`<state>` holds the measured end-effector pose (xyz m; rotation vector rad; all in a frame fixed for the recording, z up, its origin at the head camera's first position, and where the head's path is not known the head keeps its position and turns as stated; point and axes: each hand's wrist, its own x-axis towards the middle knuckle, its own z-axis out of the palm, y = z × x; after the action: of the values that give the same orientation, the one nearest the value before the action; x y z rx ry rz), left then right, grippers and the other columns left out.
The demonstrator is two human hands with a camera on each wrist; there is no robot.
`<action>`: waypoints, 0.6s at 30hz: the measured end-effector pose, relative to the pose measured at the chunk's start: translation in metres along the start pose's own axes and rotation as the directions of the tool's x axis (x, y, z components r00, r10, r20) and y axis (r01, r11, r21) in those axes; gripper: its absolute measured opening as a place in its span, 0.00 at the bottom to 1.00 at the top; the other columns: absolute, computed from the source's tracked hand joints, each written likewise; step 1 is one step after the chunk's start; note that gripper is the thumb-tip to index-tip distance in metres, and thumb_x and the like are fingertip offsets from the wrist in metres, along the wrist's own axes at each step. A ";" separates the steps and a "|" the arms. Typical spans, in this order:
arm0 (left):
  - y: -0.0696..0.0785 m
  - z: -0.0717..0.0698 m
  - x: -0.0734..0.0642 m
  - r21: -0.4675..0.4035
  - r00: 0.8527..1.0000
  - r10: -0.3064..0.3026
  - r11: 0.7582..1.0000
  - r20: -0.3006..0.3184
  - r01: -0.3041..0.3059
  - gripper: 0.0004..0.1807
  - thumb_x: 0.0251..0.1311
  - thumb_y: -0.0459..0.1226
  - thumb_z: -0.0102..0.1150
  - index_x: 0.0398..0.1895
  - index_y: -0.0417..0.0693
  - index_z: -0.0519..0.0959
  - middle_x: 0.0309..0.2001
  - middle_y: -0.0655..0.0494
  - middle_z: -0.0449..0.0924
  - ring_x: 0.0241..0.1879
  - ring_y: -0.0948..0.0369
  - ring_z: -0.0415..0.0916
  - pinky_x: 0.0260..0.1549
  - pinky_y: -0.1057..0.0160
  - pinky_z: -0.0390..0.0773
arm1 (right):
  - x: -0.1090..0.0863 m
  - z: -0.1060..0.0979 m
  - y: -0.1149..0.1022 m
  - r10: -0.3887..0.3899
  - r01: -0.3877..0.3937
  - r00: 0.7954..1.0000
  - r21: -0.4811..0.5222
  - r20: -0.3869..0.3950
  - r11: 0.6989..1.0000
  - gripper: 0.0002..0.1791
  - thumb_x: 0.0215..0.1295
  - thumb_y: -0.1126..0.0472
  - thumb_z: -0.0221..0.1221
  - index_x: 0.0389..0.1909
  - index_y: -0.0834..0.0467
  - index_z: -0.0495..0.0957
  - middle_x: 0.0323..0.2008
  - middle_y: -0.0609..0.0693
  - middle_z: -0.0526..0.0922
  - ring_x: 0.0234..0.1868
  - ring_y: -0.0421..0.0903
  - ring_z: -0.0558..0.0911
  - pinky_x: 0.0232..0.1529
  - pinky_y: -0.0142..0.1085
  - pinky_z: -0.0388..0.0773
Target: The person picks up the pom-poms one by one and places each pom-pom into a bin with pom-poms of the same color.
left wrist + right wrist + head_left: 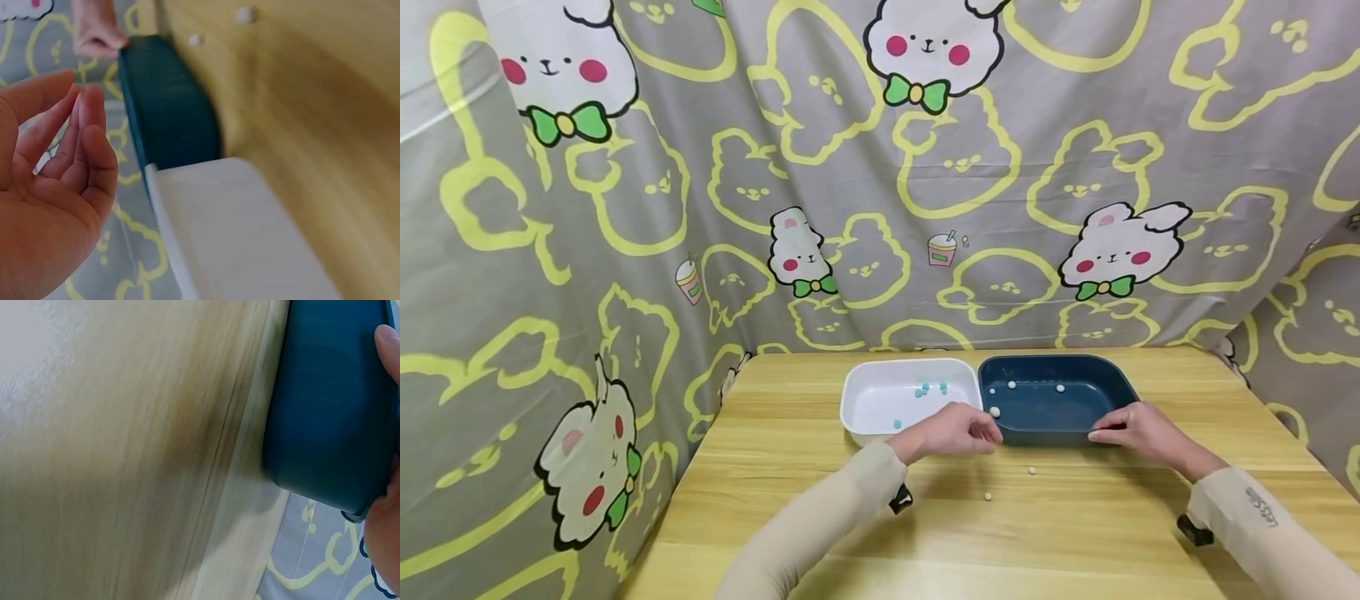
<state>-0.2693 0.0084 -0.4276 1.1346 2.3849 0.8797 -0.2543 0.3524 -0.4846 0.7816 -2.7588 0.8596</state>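
Observation:
A white tray (857, 398) and a dark teal tray (1060, 417) stand side by side on the table. My left hand (953, 429) hovers over the front edge where they meet. Its fingers are loosely curled, and nothing shows between them in the left wrist view. Just beyond its fingertips appears a white ball (995, 412), at the teal tray's left end. My right hand (1142, 429) grips the teal tray's front right rim, thumb (389, 347) along the outer wall. Several small turquoise pieces (925, 387) lie in the white tray, and several white balls (1060, 388) in the teal one.
Two small white balls, one farther back (1032, 471) and one nearer (988, 497), lie on the wooden table (1060, 533) in front of the trays. A patterned grey curtain (865, 183) hangs behind the table and along its sides.

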 end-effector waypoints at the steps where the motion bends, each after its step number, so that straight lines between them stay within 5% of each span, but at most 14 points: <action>1: -0.001 0.003 -0.002 0.017 1.000 0.010 1.000 0.014 -0.011 0.07 0.60 0.34 0.62 0.40 0.44 0.83 0.31 0.66 0.81 0.31 0.74 0.74 0.35 0.76 0.73 | 0.000 0.000 0.000 0.002 -0.002 1.000 0.001 -0.005 1.000 0.04 0.55 0.56 0.68 0.27 0.51 0.87 0.27 0.38 0.84 0.29 0.31 0.79 0.28 0.29 0.76; 11: -0.015 0.031 -0.013 0.087 0.988 0.037 0.995 0.153 -0.051 0.07 0.56 0.31 0.65 0.38 0.42 0.82 0.31 0.64 0.79 0.30 0.75 0.73 0.34 0.79 0.72 | 0.000 -0.001 -0.001 0.004 -0.004 1.000 0.003 -0.006 1.000 0.02 0.54 0.57 0.68 0.27 0.50 0.87 0.26 0.38 0.84 0.29 0.31 0.79 0.28 0.29 0.76; 18: -0.025 0.046 -0.010 0.140 0.985 0.033 0.989 0.169 -0.057 0.09 0.51 0.32 0.70 0.34 0.44 0.80 0.29 0.63 0.79 0.28 0.76 0.71 0.31 0.80 0.71 | 0.000 0.000 0.000 0.030 -0.030 0.999 0.010 0.015 1.000 0.06 0.56 0.54 0.67 0.28 0.52 0.87 0.27 0.39 0.84 0.30 0.32 0.79 0.28 0.30 0.76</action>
<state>-0.2519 0.0056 -0.4778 1.2678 2.3240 0.6079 -0.2545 0.3521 -0.4838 0.7535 -2.7879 0.8771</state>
